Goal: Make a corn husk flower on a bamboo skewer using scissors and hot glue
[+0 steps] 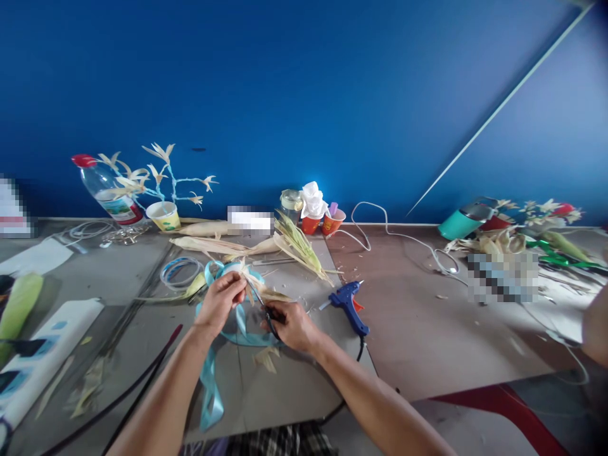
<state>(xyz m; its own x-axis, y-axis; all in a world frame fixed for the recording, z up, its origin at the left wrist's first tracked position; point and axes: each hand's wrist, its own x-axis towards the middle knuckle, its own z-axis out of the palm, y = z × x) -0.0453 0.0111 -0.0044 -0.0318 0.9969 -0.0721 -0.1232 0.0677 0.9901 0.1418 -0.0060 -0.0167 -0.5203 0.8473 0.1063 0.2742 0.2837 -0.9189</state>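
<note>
Between the fingertips of my left hand [221, 297] is a pale corn husk flower [245, 272] with pointed petals. My right hand [291, 324] is closed around the dark handles of a pair of scissors [270, 316], whose blades reach up to the flower. A strip of dried husk lies just above my right knuckles. Under and around both hands runs light blue ribbon [242, 326], one end trailing toward the table's front edge. To the right of my right hand rests a blue glue gun [350, 307] with an orange trigger.
Corn husks [304, 247] lie behind my hands, near a coil of wire [181, 272]. A paper cup [164, 216] holding husk flowers stands by a bottle [111, 196]. Red cups [334, 220] stand against the wall. A power strip [52, 348] sits left; another person's arm [596, 326] shows right.
</note>
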